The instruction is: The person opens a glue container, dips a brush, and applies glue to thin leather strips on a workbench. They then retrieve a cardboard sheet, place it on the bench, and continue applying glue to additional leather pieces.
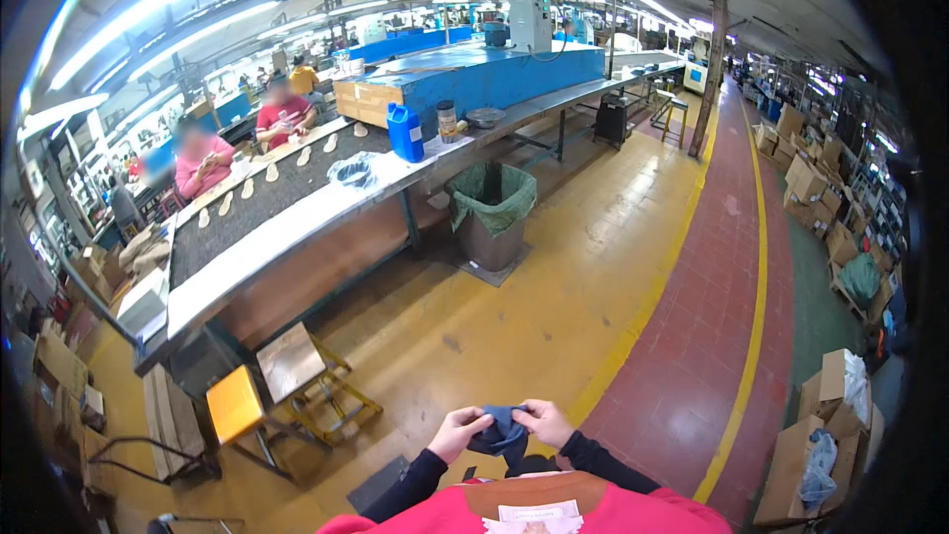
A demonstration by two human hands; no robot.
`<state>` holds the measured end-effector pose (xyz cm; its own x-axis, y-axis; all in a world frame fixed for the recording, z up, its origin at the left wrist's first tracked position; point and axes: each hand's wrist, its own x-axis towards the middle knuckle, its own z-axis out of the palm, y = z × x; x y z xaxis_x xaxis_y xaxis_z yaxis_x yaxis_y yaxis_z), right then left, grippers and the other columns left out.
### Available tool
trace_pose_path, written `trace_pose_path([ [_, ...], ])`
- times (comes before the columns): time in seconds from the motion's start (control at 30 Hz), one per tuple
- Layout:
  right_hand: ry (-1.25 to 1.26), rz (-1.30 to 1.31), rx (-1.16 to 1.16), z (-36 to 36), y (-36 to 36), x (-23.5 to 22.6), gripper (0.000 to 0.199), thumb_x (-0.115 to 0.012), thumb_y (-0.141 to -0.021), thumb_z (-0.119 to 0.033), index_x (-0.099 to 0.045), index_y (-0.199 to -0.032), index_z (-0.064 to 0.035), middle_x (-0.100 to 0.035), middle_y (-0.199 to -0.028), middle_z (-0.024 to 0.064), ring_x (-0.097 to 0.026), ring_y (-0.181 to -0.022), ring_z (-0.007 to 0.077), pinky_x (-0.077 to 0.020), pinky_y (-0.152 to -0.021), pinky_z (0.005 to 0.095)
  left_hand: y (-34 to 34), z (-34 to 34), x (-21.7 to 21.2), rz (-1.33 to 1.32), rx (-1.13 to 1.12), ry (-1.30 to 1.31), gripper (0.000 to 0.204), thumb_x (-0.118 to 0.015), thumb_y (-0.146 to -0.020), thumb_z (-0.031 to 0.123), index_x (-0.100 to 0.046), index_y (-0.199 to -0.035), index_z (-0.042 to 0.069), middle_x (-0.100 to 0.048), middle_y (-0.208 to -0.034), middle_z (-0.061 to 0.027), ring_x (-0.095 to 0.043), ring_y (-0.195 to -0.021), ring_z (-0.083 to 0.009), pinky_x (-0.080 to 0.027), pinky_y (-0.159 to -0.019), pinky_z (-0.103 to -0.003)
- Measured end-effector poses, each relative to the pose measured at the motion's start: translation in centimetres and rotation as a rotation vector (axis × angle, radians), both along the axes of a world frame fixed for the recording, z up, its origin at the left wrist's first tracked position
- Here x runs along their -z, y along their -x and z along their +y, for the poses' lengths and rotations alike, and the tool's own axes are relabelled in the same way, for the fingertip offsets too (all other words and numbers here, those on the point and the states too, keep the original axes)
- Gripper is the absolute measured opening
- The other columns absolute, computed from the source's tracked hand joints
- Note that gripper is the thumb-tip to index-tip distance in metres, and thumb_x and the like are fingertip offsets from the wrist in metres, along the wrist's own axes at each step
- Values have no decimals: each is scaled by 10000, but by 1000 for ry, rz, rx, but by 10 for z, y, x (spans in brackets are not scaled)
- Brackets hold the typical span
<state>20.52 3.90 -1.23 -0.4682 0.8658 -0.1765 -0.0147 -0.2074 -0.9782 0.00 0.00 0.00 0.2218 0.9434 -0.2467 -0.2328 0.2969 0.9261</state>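
Dark blue cloth (502, 434) hangs bunched between the left hand (461, 433) and the right hand (547, 423); the fingers (481, 422) of both pinch it, nearly closed. Left of the fingers stand an orange-topped stool (235, 405) and a wooden-topped stool (292, 360); right of them, cardboard boxes (781, 480). Ahead is a green-lined bin (491, 244); farther off, ahead-left, a long bench (252, 265) bearing a blue jug (403, 132) stands between the fingers and two people (205, 163).
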Motion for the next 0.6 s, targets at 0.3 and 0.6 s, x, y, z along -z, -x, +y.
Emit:
trace_pose_path([
  [0.3,-76,79,108,294,47,9,94,-543,-864,-60,-578,-929,-2,-607,-784,19,-561,-701,75,-481,-638,236,30,292,28,-34,-33,11,162,-511,-914,210,-552,-952,58,-566,-794,41,-518,-704,-55,-429,-633,-209],
  [0.6,174,-10,-164,583,150,-12,135,-533,-882,-126,-521,-988,-45,-591,-737,21,-569,-574,83,-490,-499,239,97,513,11,-135,-372,36,578,-662,-758,-31,-328,-1224,48,-572,-1039,-114,-595,-862,-159,-502,-754,-294],
])
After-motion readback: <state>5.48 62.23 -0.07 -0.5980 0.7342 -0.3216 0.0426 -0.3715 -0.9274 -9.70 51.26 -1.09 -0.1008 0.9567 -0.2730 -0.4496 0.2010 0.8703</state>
